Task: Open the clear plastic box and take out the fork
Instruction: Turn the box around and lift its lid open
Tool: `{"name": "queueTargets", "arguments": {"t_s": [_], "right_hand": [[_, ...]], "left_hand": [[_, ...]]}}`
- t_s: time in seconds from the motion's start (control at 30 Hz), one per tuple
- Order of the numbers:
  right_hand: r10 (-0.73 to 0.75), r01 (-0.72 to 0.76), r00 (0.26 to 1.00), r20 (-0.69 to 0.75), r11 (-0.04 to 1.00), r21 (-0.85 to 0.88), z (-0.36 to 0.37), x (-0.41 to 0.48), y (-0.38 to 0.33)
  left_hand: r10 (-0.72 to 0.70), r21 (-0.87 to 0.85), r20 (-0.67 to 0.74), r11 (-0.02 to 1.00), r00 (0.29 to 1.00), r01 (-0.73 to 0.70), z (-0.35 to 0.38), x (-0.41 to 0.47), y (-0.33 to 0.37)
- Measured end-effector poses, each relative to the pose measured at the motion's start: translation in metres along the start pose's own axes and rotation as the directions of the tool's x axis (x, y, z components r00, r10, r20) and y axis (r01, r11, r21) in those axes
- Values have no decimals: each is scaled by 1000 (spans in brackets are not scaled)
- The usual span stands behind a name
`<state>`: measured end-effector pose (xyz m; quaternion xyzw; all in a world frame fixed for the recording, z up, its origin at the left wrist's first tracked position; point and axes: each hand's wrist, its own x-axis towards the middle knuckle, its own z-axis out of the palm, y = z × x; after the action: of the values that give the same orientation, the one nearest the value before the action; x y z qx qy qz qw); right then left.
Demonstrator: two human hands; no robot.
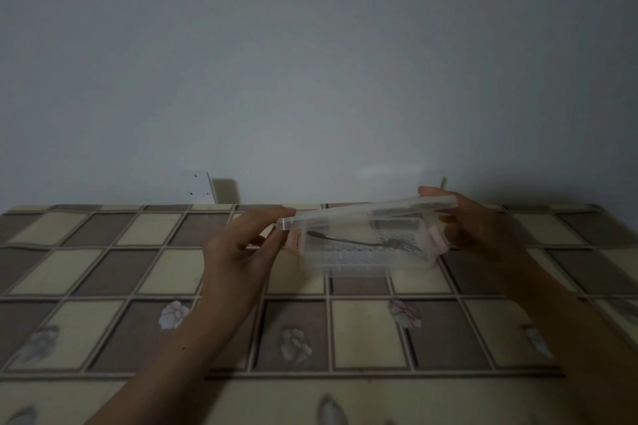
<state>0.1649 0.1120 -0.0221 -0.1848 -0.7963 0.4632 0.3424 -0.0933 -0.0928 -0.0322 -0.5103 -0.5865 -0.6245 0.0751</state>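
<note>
Your left hand [241, 245] and right hand [480, 228] each gripped end of flat clear plastic lid [366, 214], tilted above clear rectangular plastic box [359, 262] on checkered surface [138, 272]. Slim metal fork [362, 242] lay inside, long axis left-right, tines toward nearer right hand.

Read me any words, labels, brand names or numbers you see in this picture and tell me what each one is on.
None: no readable text anywhere.
Clear plastic box: no label or brand visible.
Lid: plain, no print.
Fork: too dim and small to show any stamp.
Tablecloth: only checks and flower motifs.
White plate on the wall: small holes, no writing.
</note>
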Motion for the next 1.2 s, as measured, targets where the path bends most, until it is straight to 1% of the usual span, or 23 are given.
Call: {"name": "queueTargets", "arguments": {"t_s": [0.1,0.2,0.27,0.33,0.47,0.57,0.7,0.8,0.9,1.07,1.13,1.2], "right_hand": [[-24,23,1000,-3,995,-96,-2,1,5],[-50,40,998,-41,975,-217,-1,2,6],[-83,57,993,-80,956,-289,-1,2,6],[-111,72,988,-108,946,-316,-2,2,9],[-106,76,984,-145,976,-203,-4,2,13],[-115,98,981,-158,989,-113,-3,3,15],[-108,107,973,-204,994,-20,0,4,17],[-106,117,972,-210,992,42,3,4,18],[-58,99,968,-245,982,159,4,6,22],[-24,96,967,-254,956,275,10,8,23],[-4,87,964,-265,950,301,12,7,22],[13,62,966,-257,957,282,14,7,21]], "left_hand": [[-48,-23,1,999,999,48,1,1,-2],[-106,-77,14,991,994,107,2,2,-4],[-163,-136,24,977,986,165,3,4,-4],[-225,-221,36,948,974,227,4,6,-2],[-267,-300,95,911,959,284,4,9,3],[-320,-336,169,870,932,360,6,9,4],[-356,-310,235,855,905,416,9,8,2],[-388,-308,285,829,877,467,11,7,3],[-379,-295,356,822,854,487,11,8,4],[-372,-306,459,787,807,536,9,6,5],[-362,-296,488,787,794,541,10,5,6],[-359,-293,499,786,788,544,10,4,8]]}}
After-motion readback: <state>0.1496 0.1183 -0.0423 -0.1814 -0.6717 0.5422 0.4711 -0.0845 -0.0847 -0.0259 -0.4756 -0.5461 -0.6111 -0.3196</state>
